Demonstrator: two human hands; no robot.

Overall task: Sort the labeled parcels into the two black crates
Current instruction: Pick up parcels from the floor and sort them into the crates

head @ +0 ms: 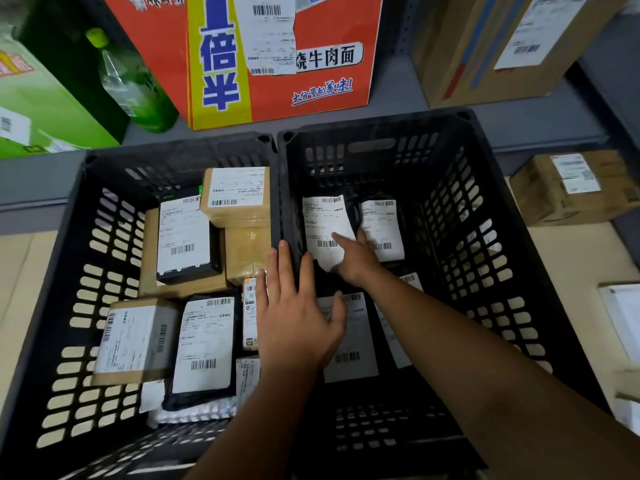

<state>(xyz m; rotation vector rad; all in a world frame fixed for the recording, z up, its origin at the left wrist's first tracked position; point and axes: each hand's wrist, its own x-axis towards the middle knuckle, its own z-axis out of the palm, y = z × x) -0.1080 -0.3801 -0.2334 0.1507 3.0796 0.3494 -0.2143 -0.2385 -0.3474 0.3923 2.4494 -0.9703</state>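
Black latticed plastic frames the work: the left crate (86,237) holds cardboard boxes (239,195) and bagged parcels, the right crate (467,220) only dark bagged ones. The right hand (356,259) reaches toward 11 o'clock of the right crate's floor, index finger laid straight on the white label of a black parcel (323,220). Its other fingers dip out of sight beside the neighbouring parcel (381,223) at 1 o'clock, so I cannot tell whether it grasps or merely touches. The left hand (298,320) is flat, fingers straight, holding nothing, over the crates' shared wall at 9 o'clock.

Likely trouble: the soft bag may sag or slip if pinched by one edge. The two labels lie close together, so the wrong parcel could be read or lifted. A lift toward 9 o'clock could also catch the shared wall, or the left hand.
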